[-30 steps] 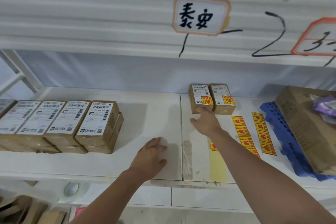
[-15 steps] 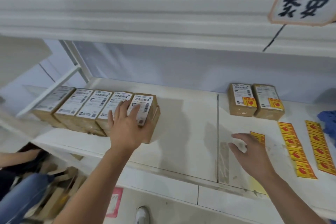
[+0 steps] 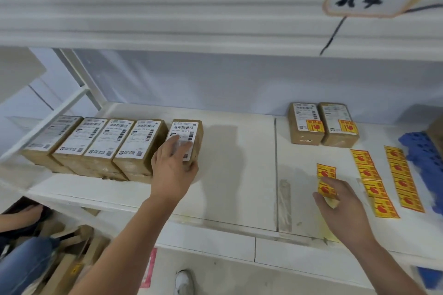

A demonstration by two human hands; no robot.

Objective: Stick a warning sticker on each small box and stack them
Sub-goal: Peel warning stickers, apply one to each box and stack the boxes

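Several brown small boxes with white labels stand in a row at the shelf's left, over a lower layer. My left hand grips the rightmost box, fingers on its label, thumb at its near right edge; a narrow gap separates it from its neighbour. Two boxes bearing yellow warning stickers stand side by side at the back right. My right hand pinches the near end of a short yellow sticker strip lying on the shelf.
Two longer sticker strips lie right of my right hand. A blue plastic grid sits at the far right. The upper shelf board hangs low overhead. Another person's jeans leg and cardboard lie below left.
My left hand moved from the bare shelf to the box row and took the rightmost box. My right hand left the stickered boxes and came down onto the short sticker strip. The view swung left.
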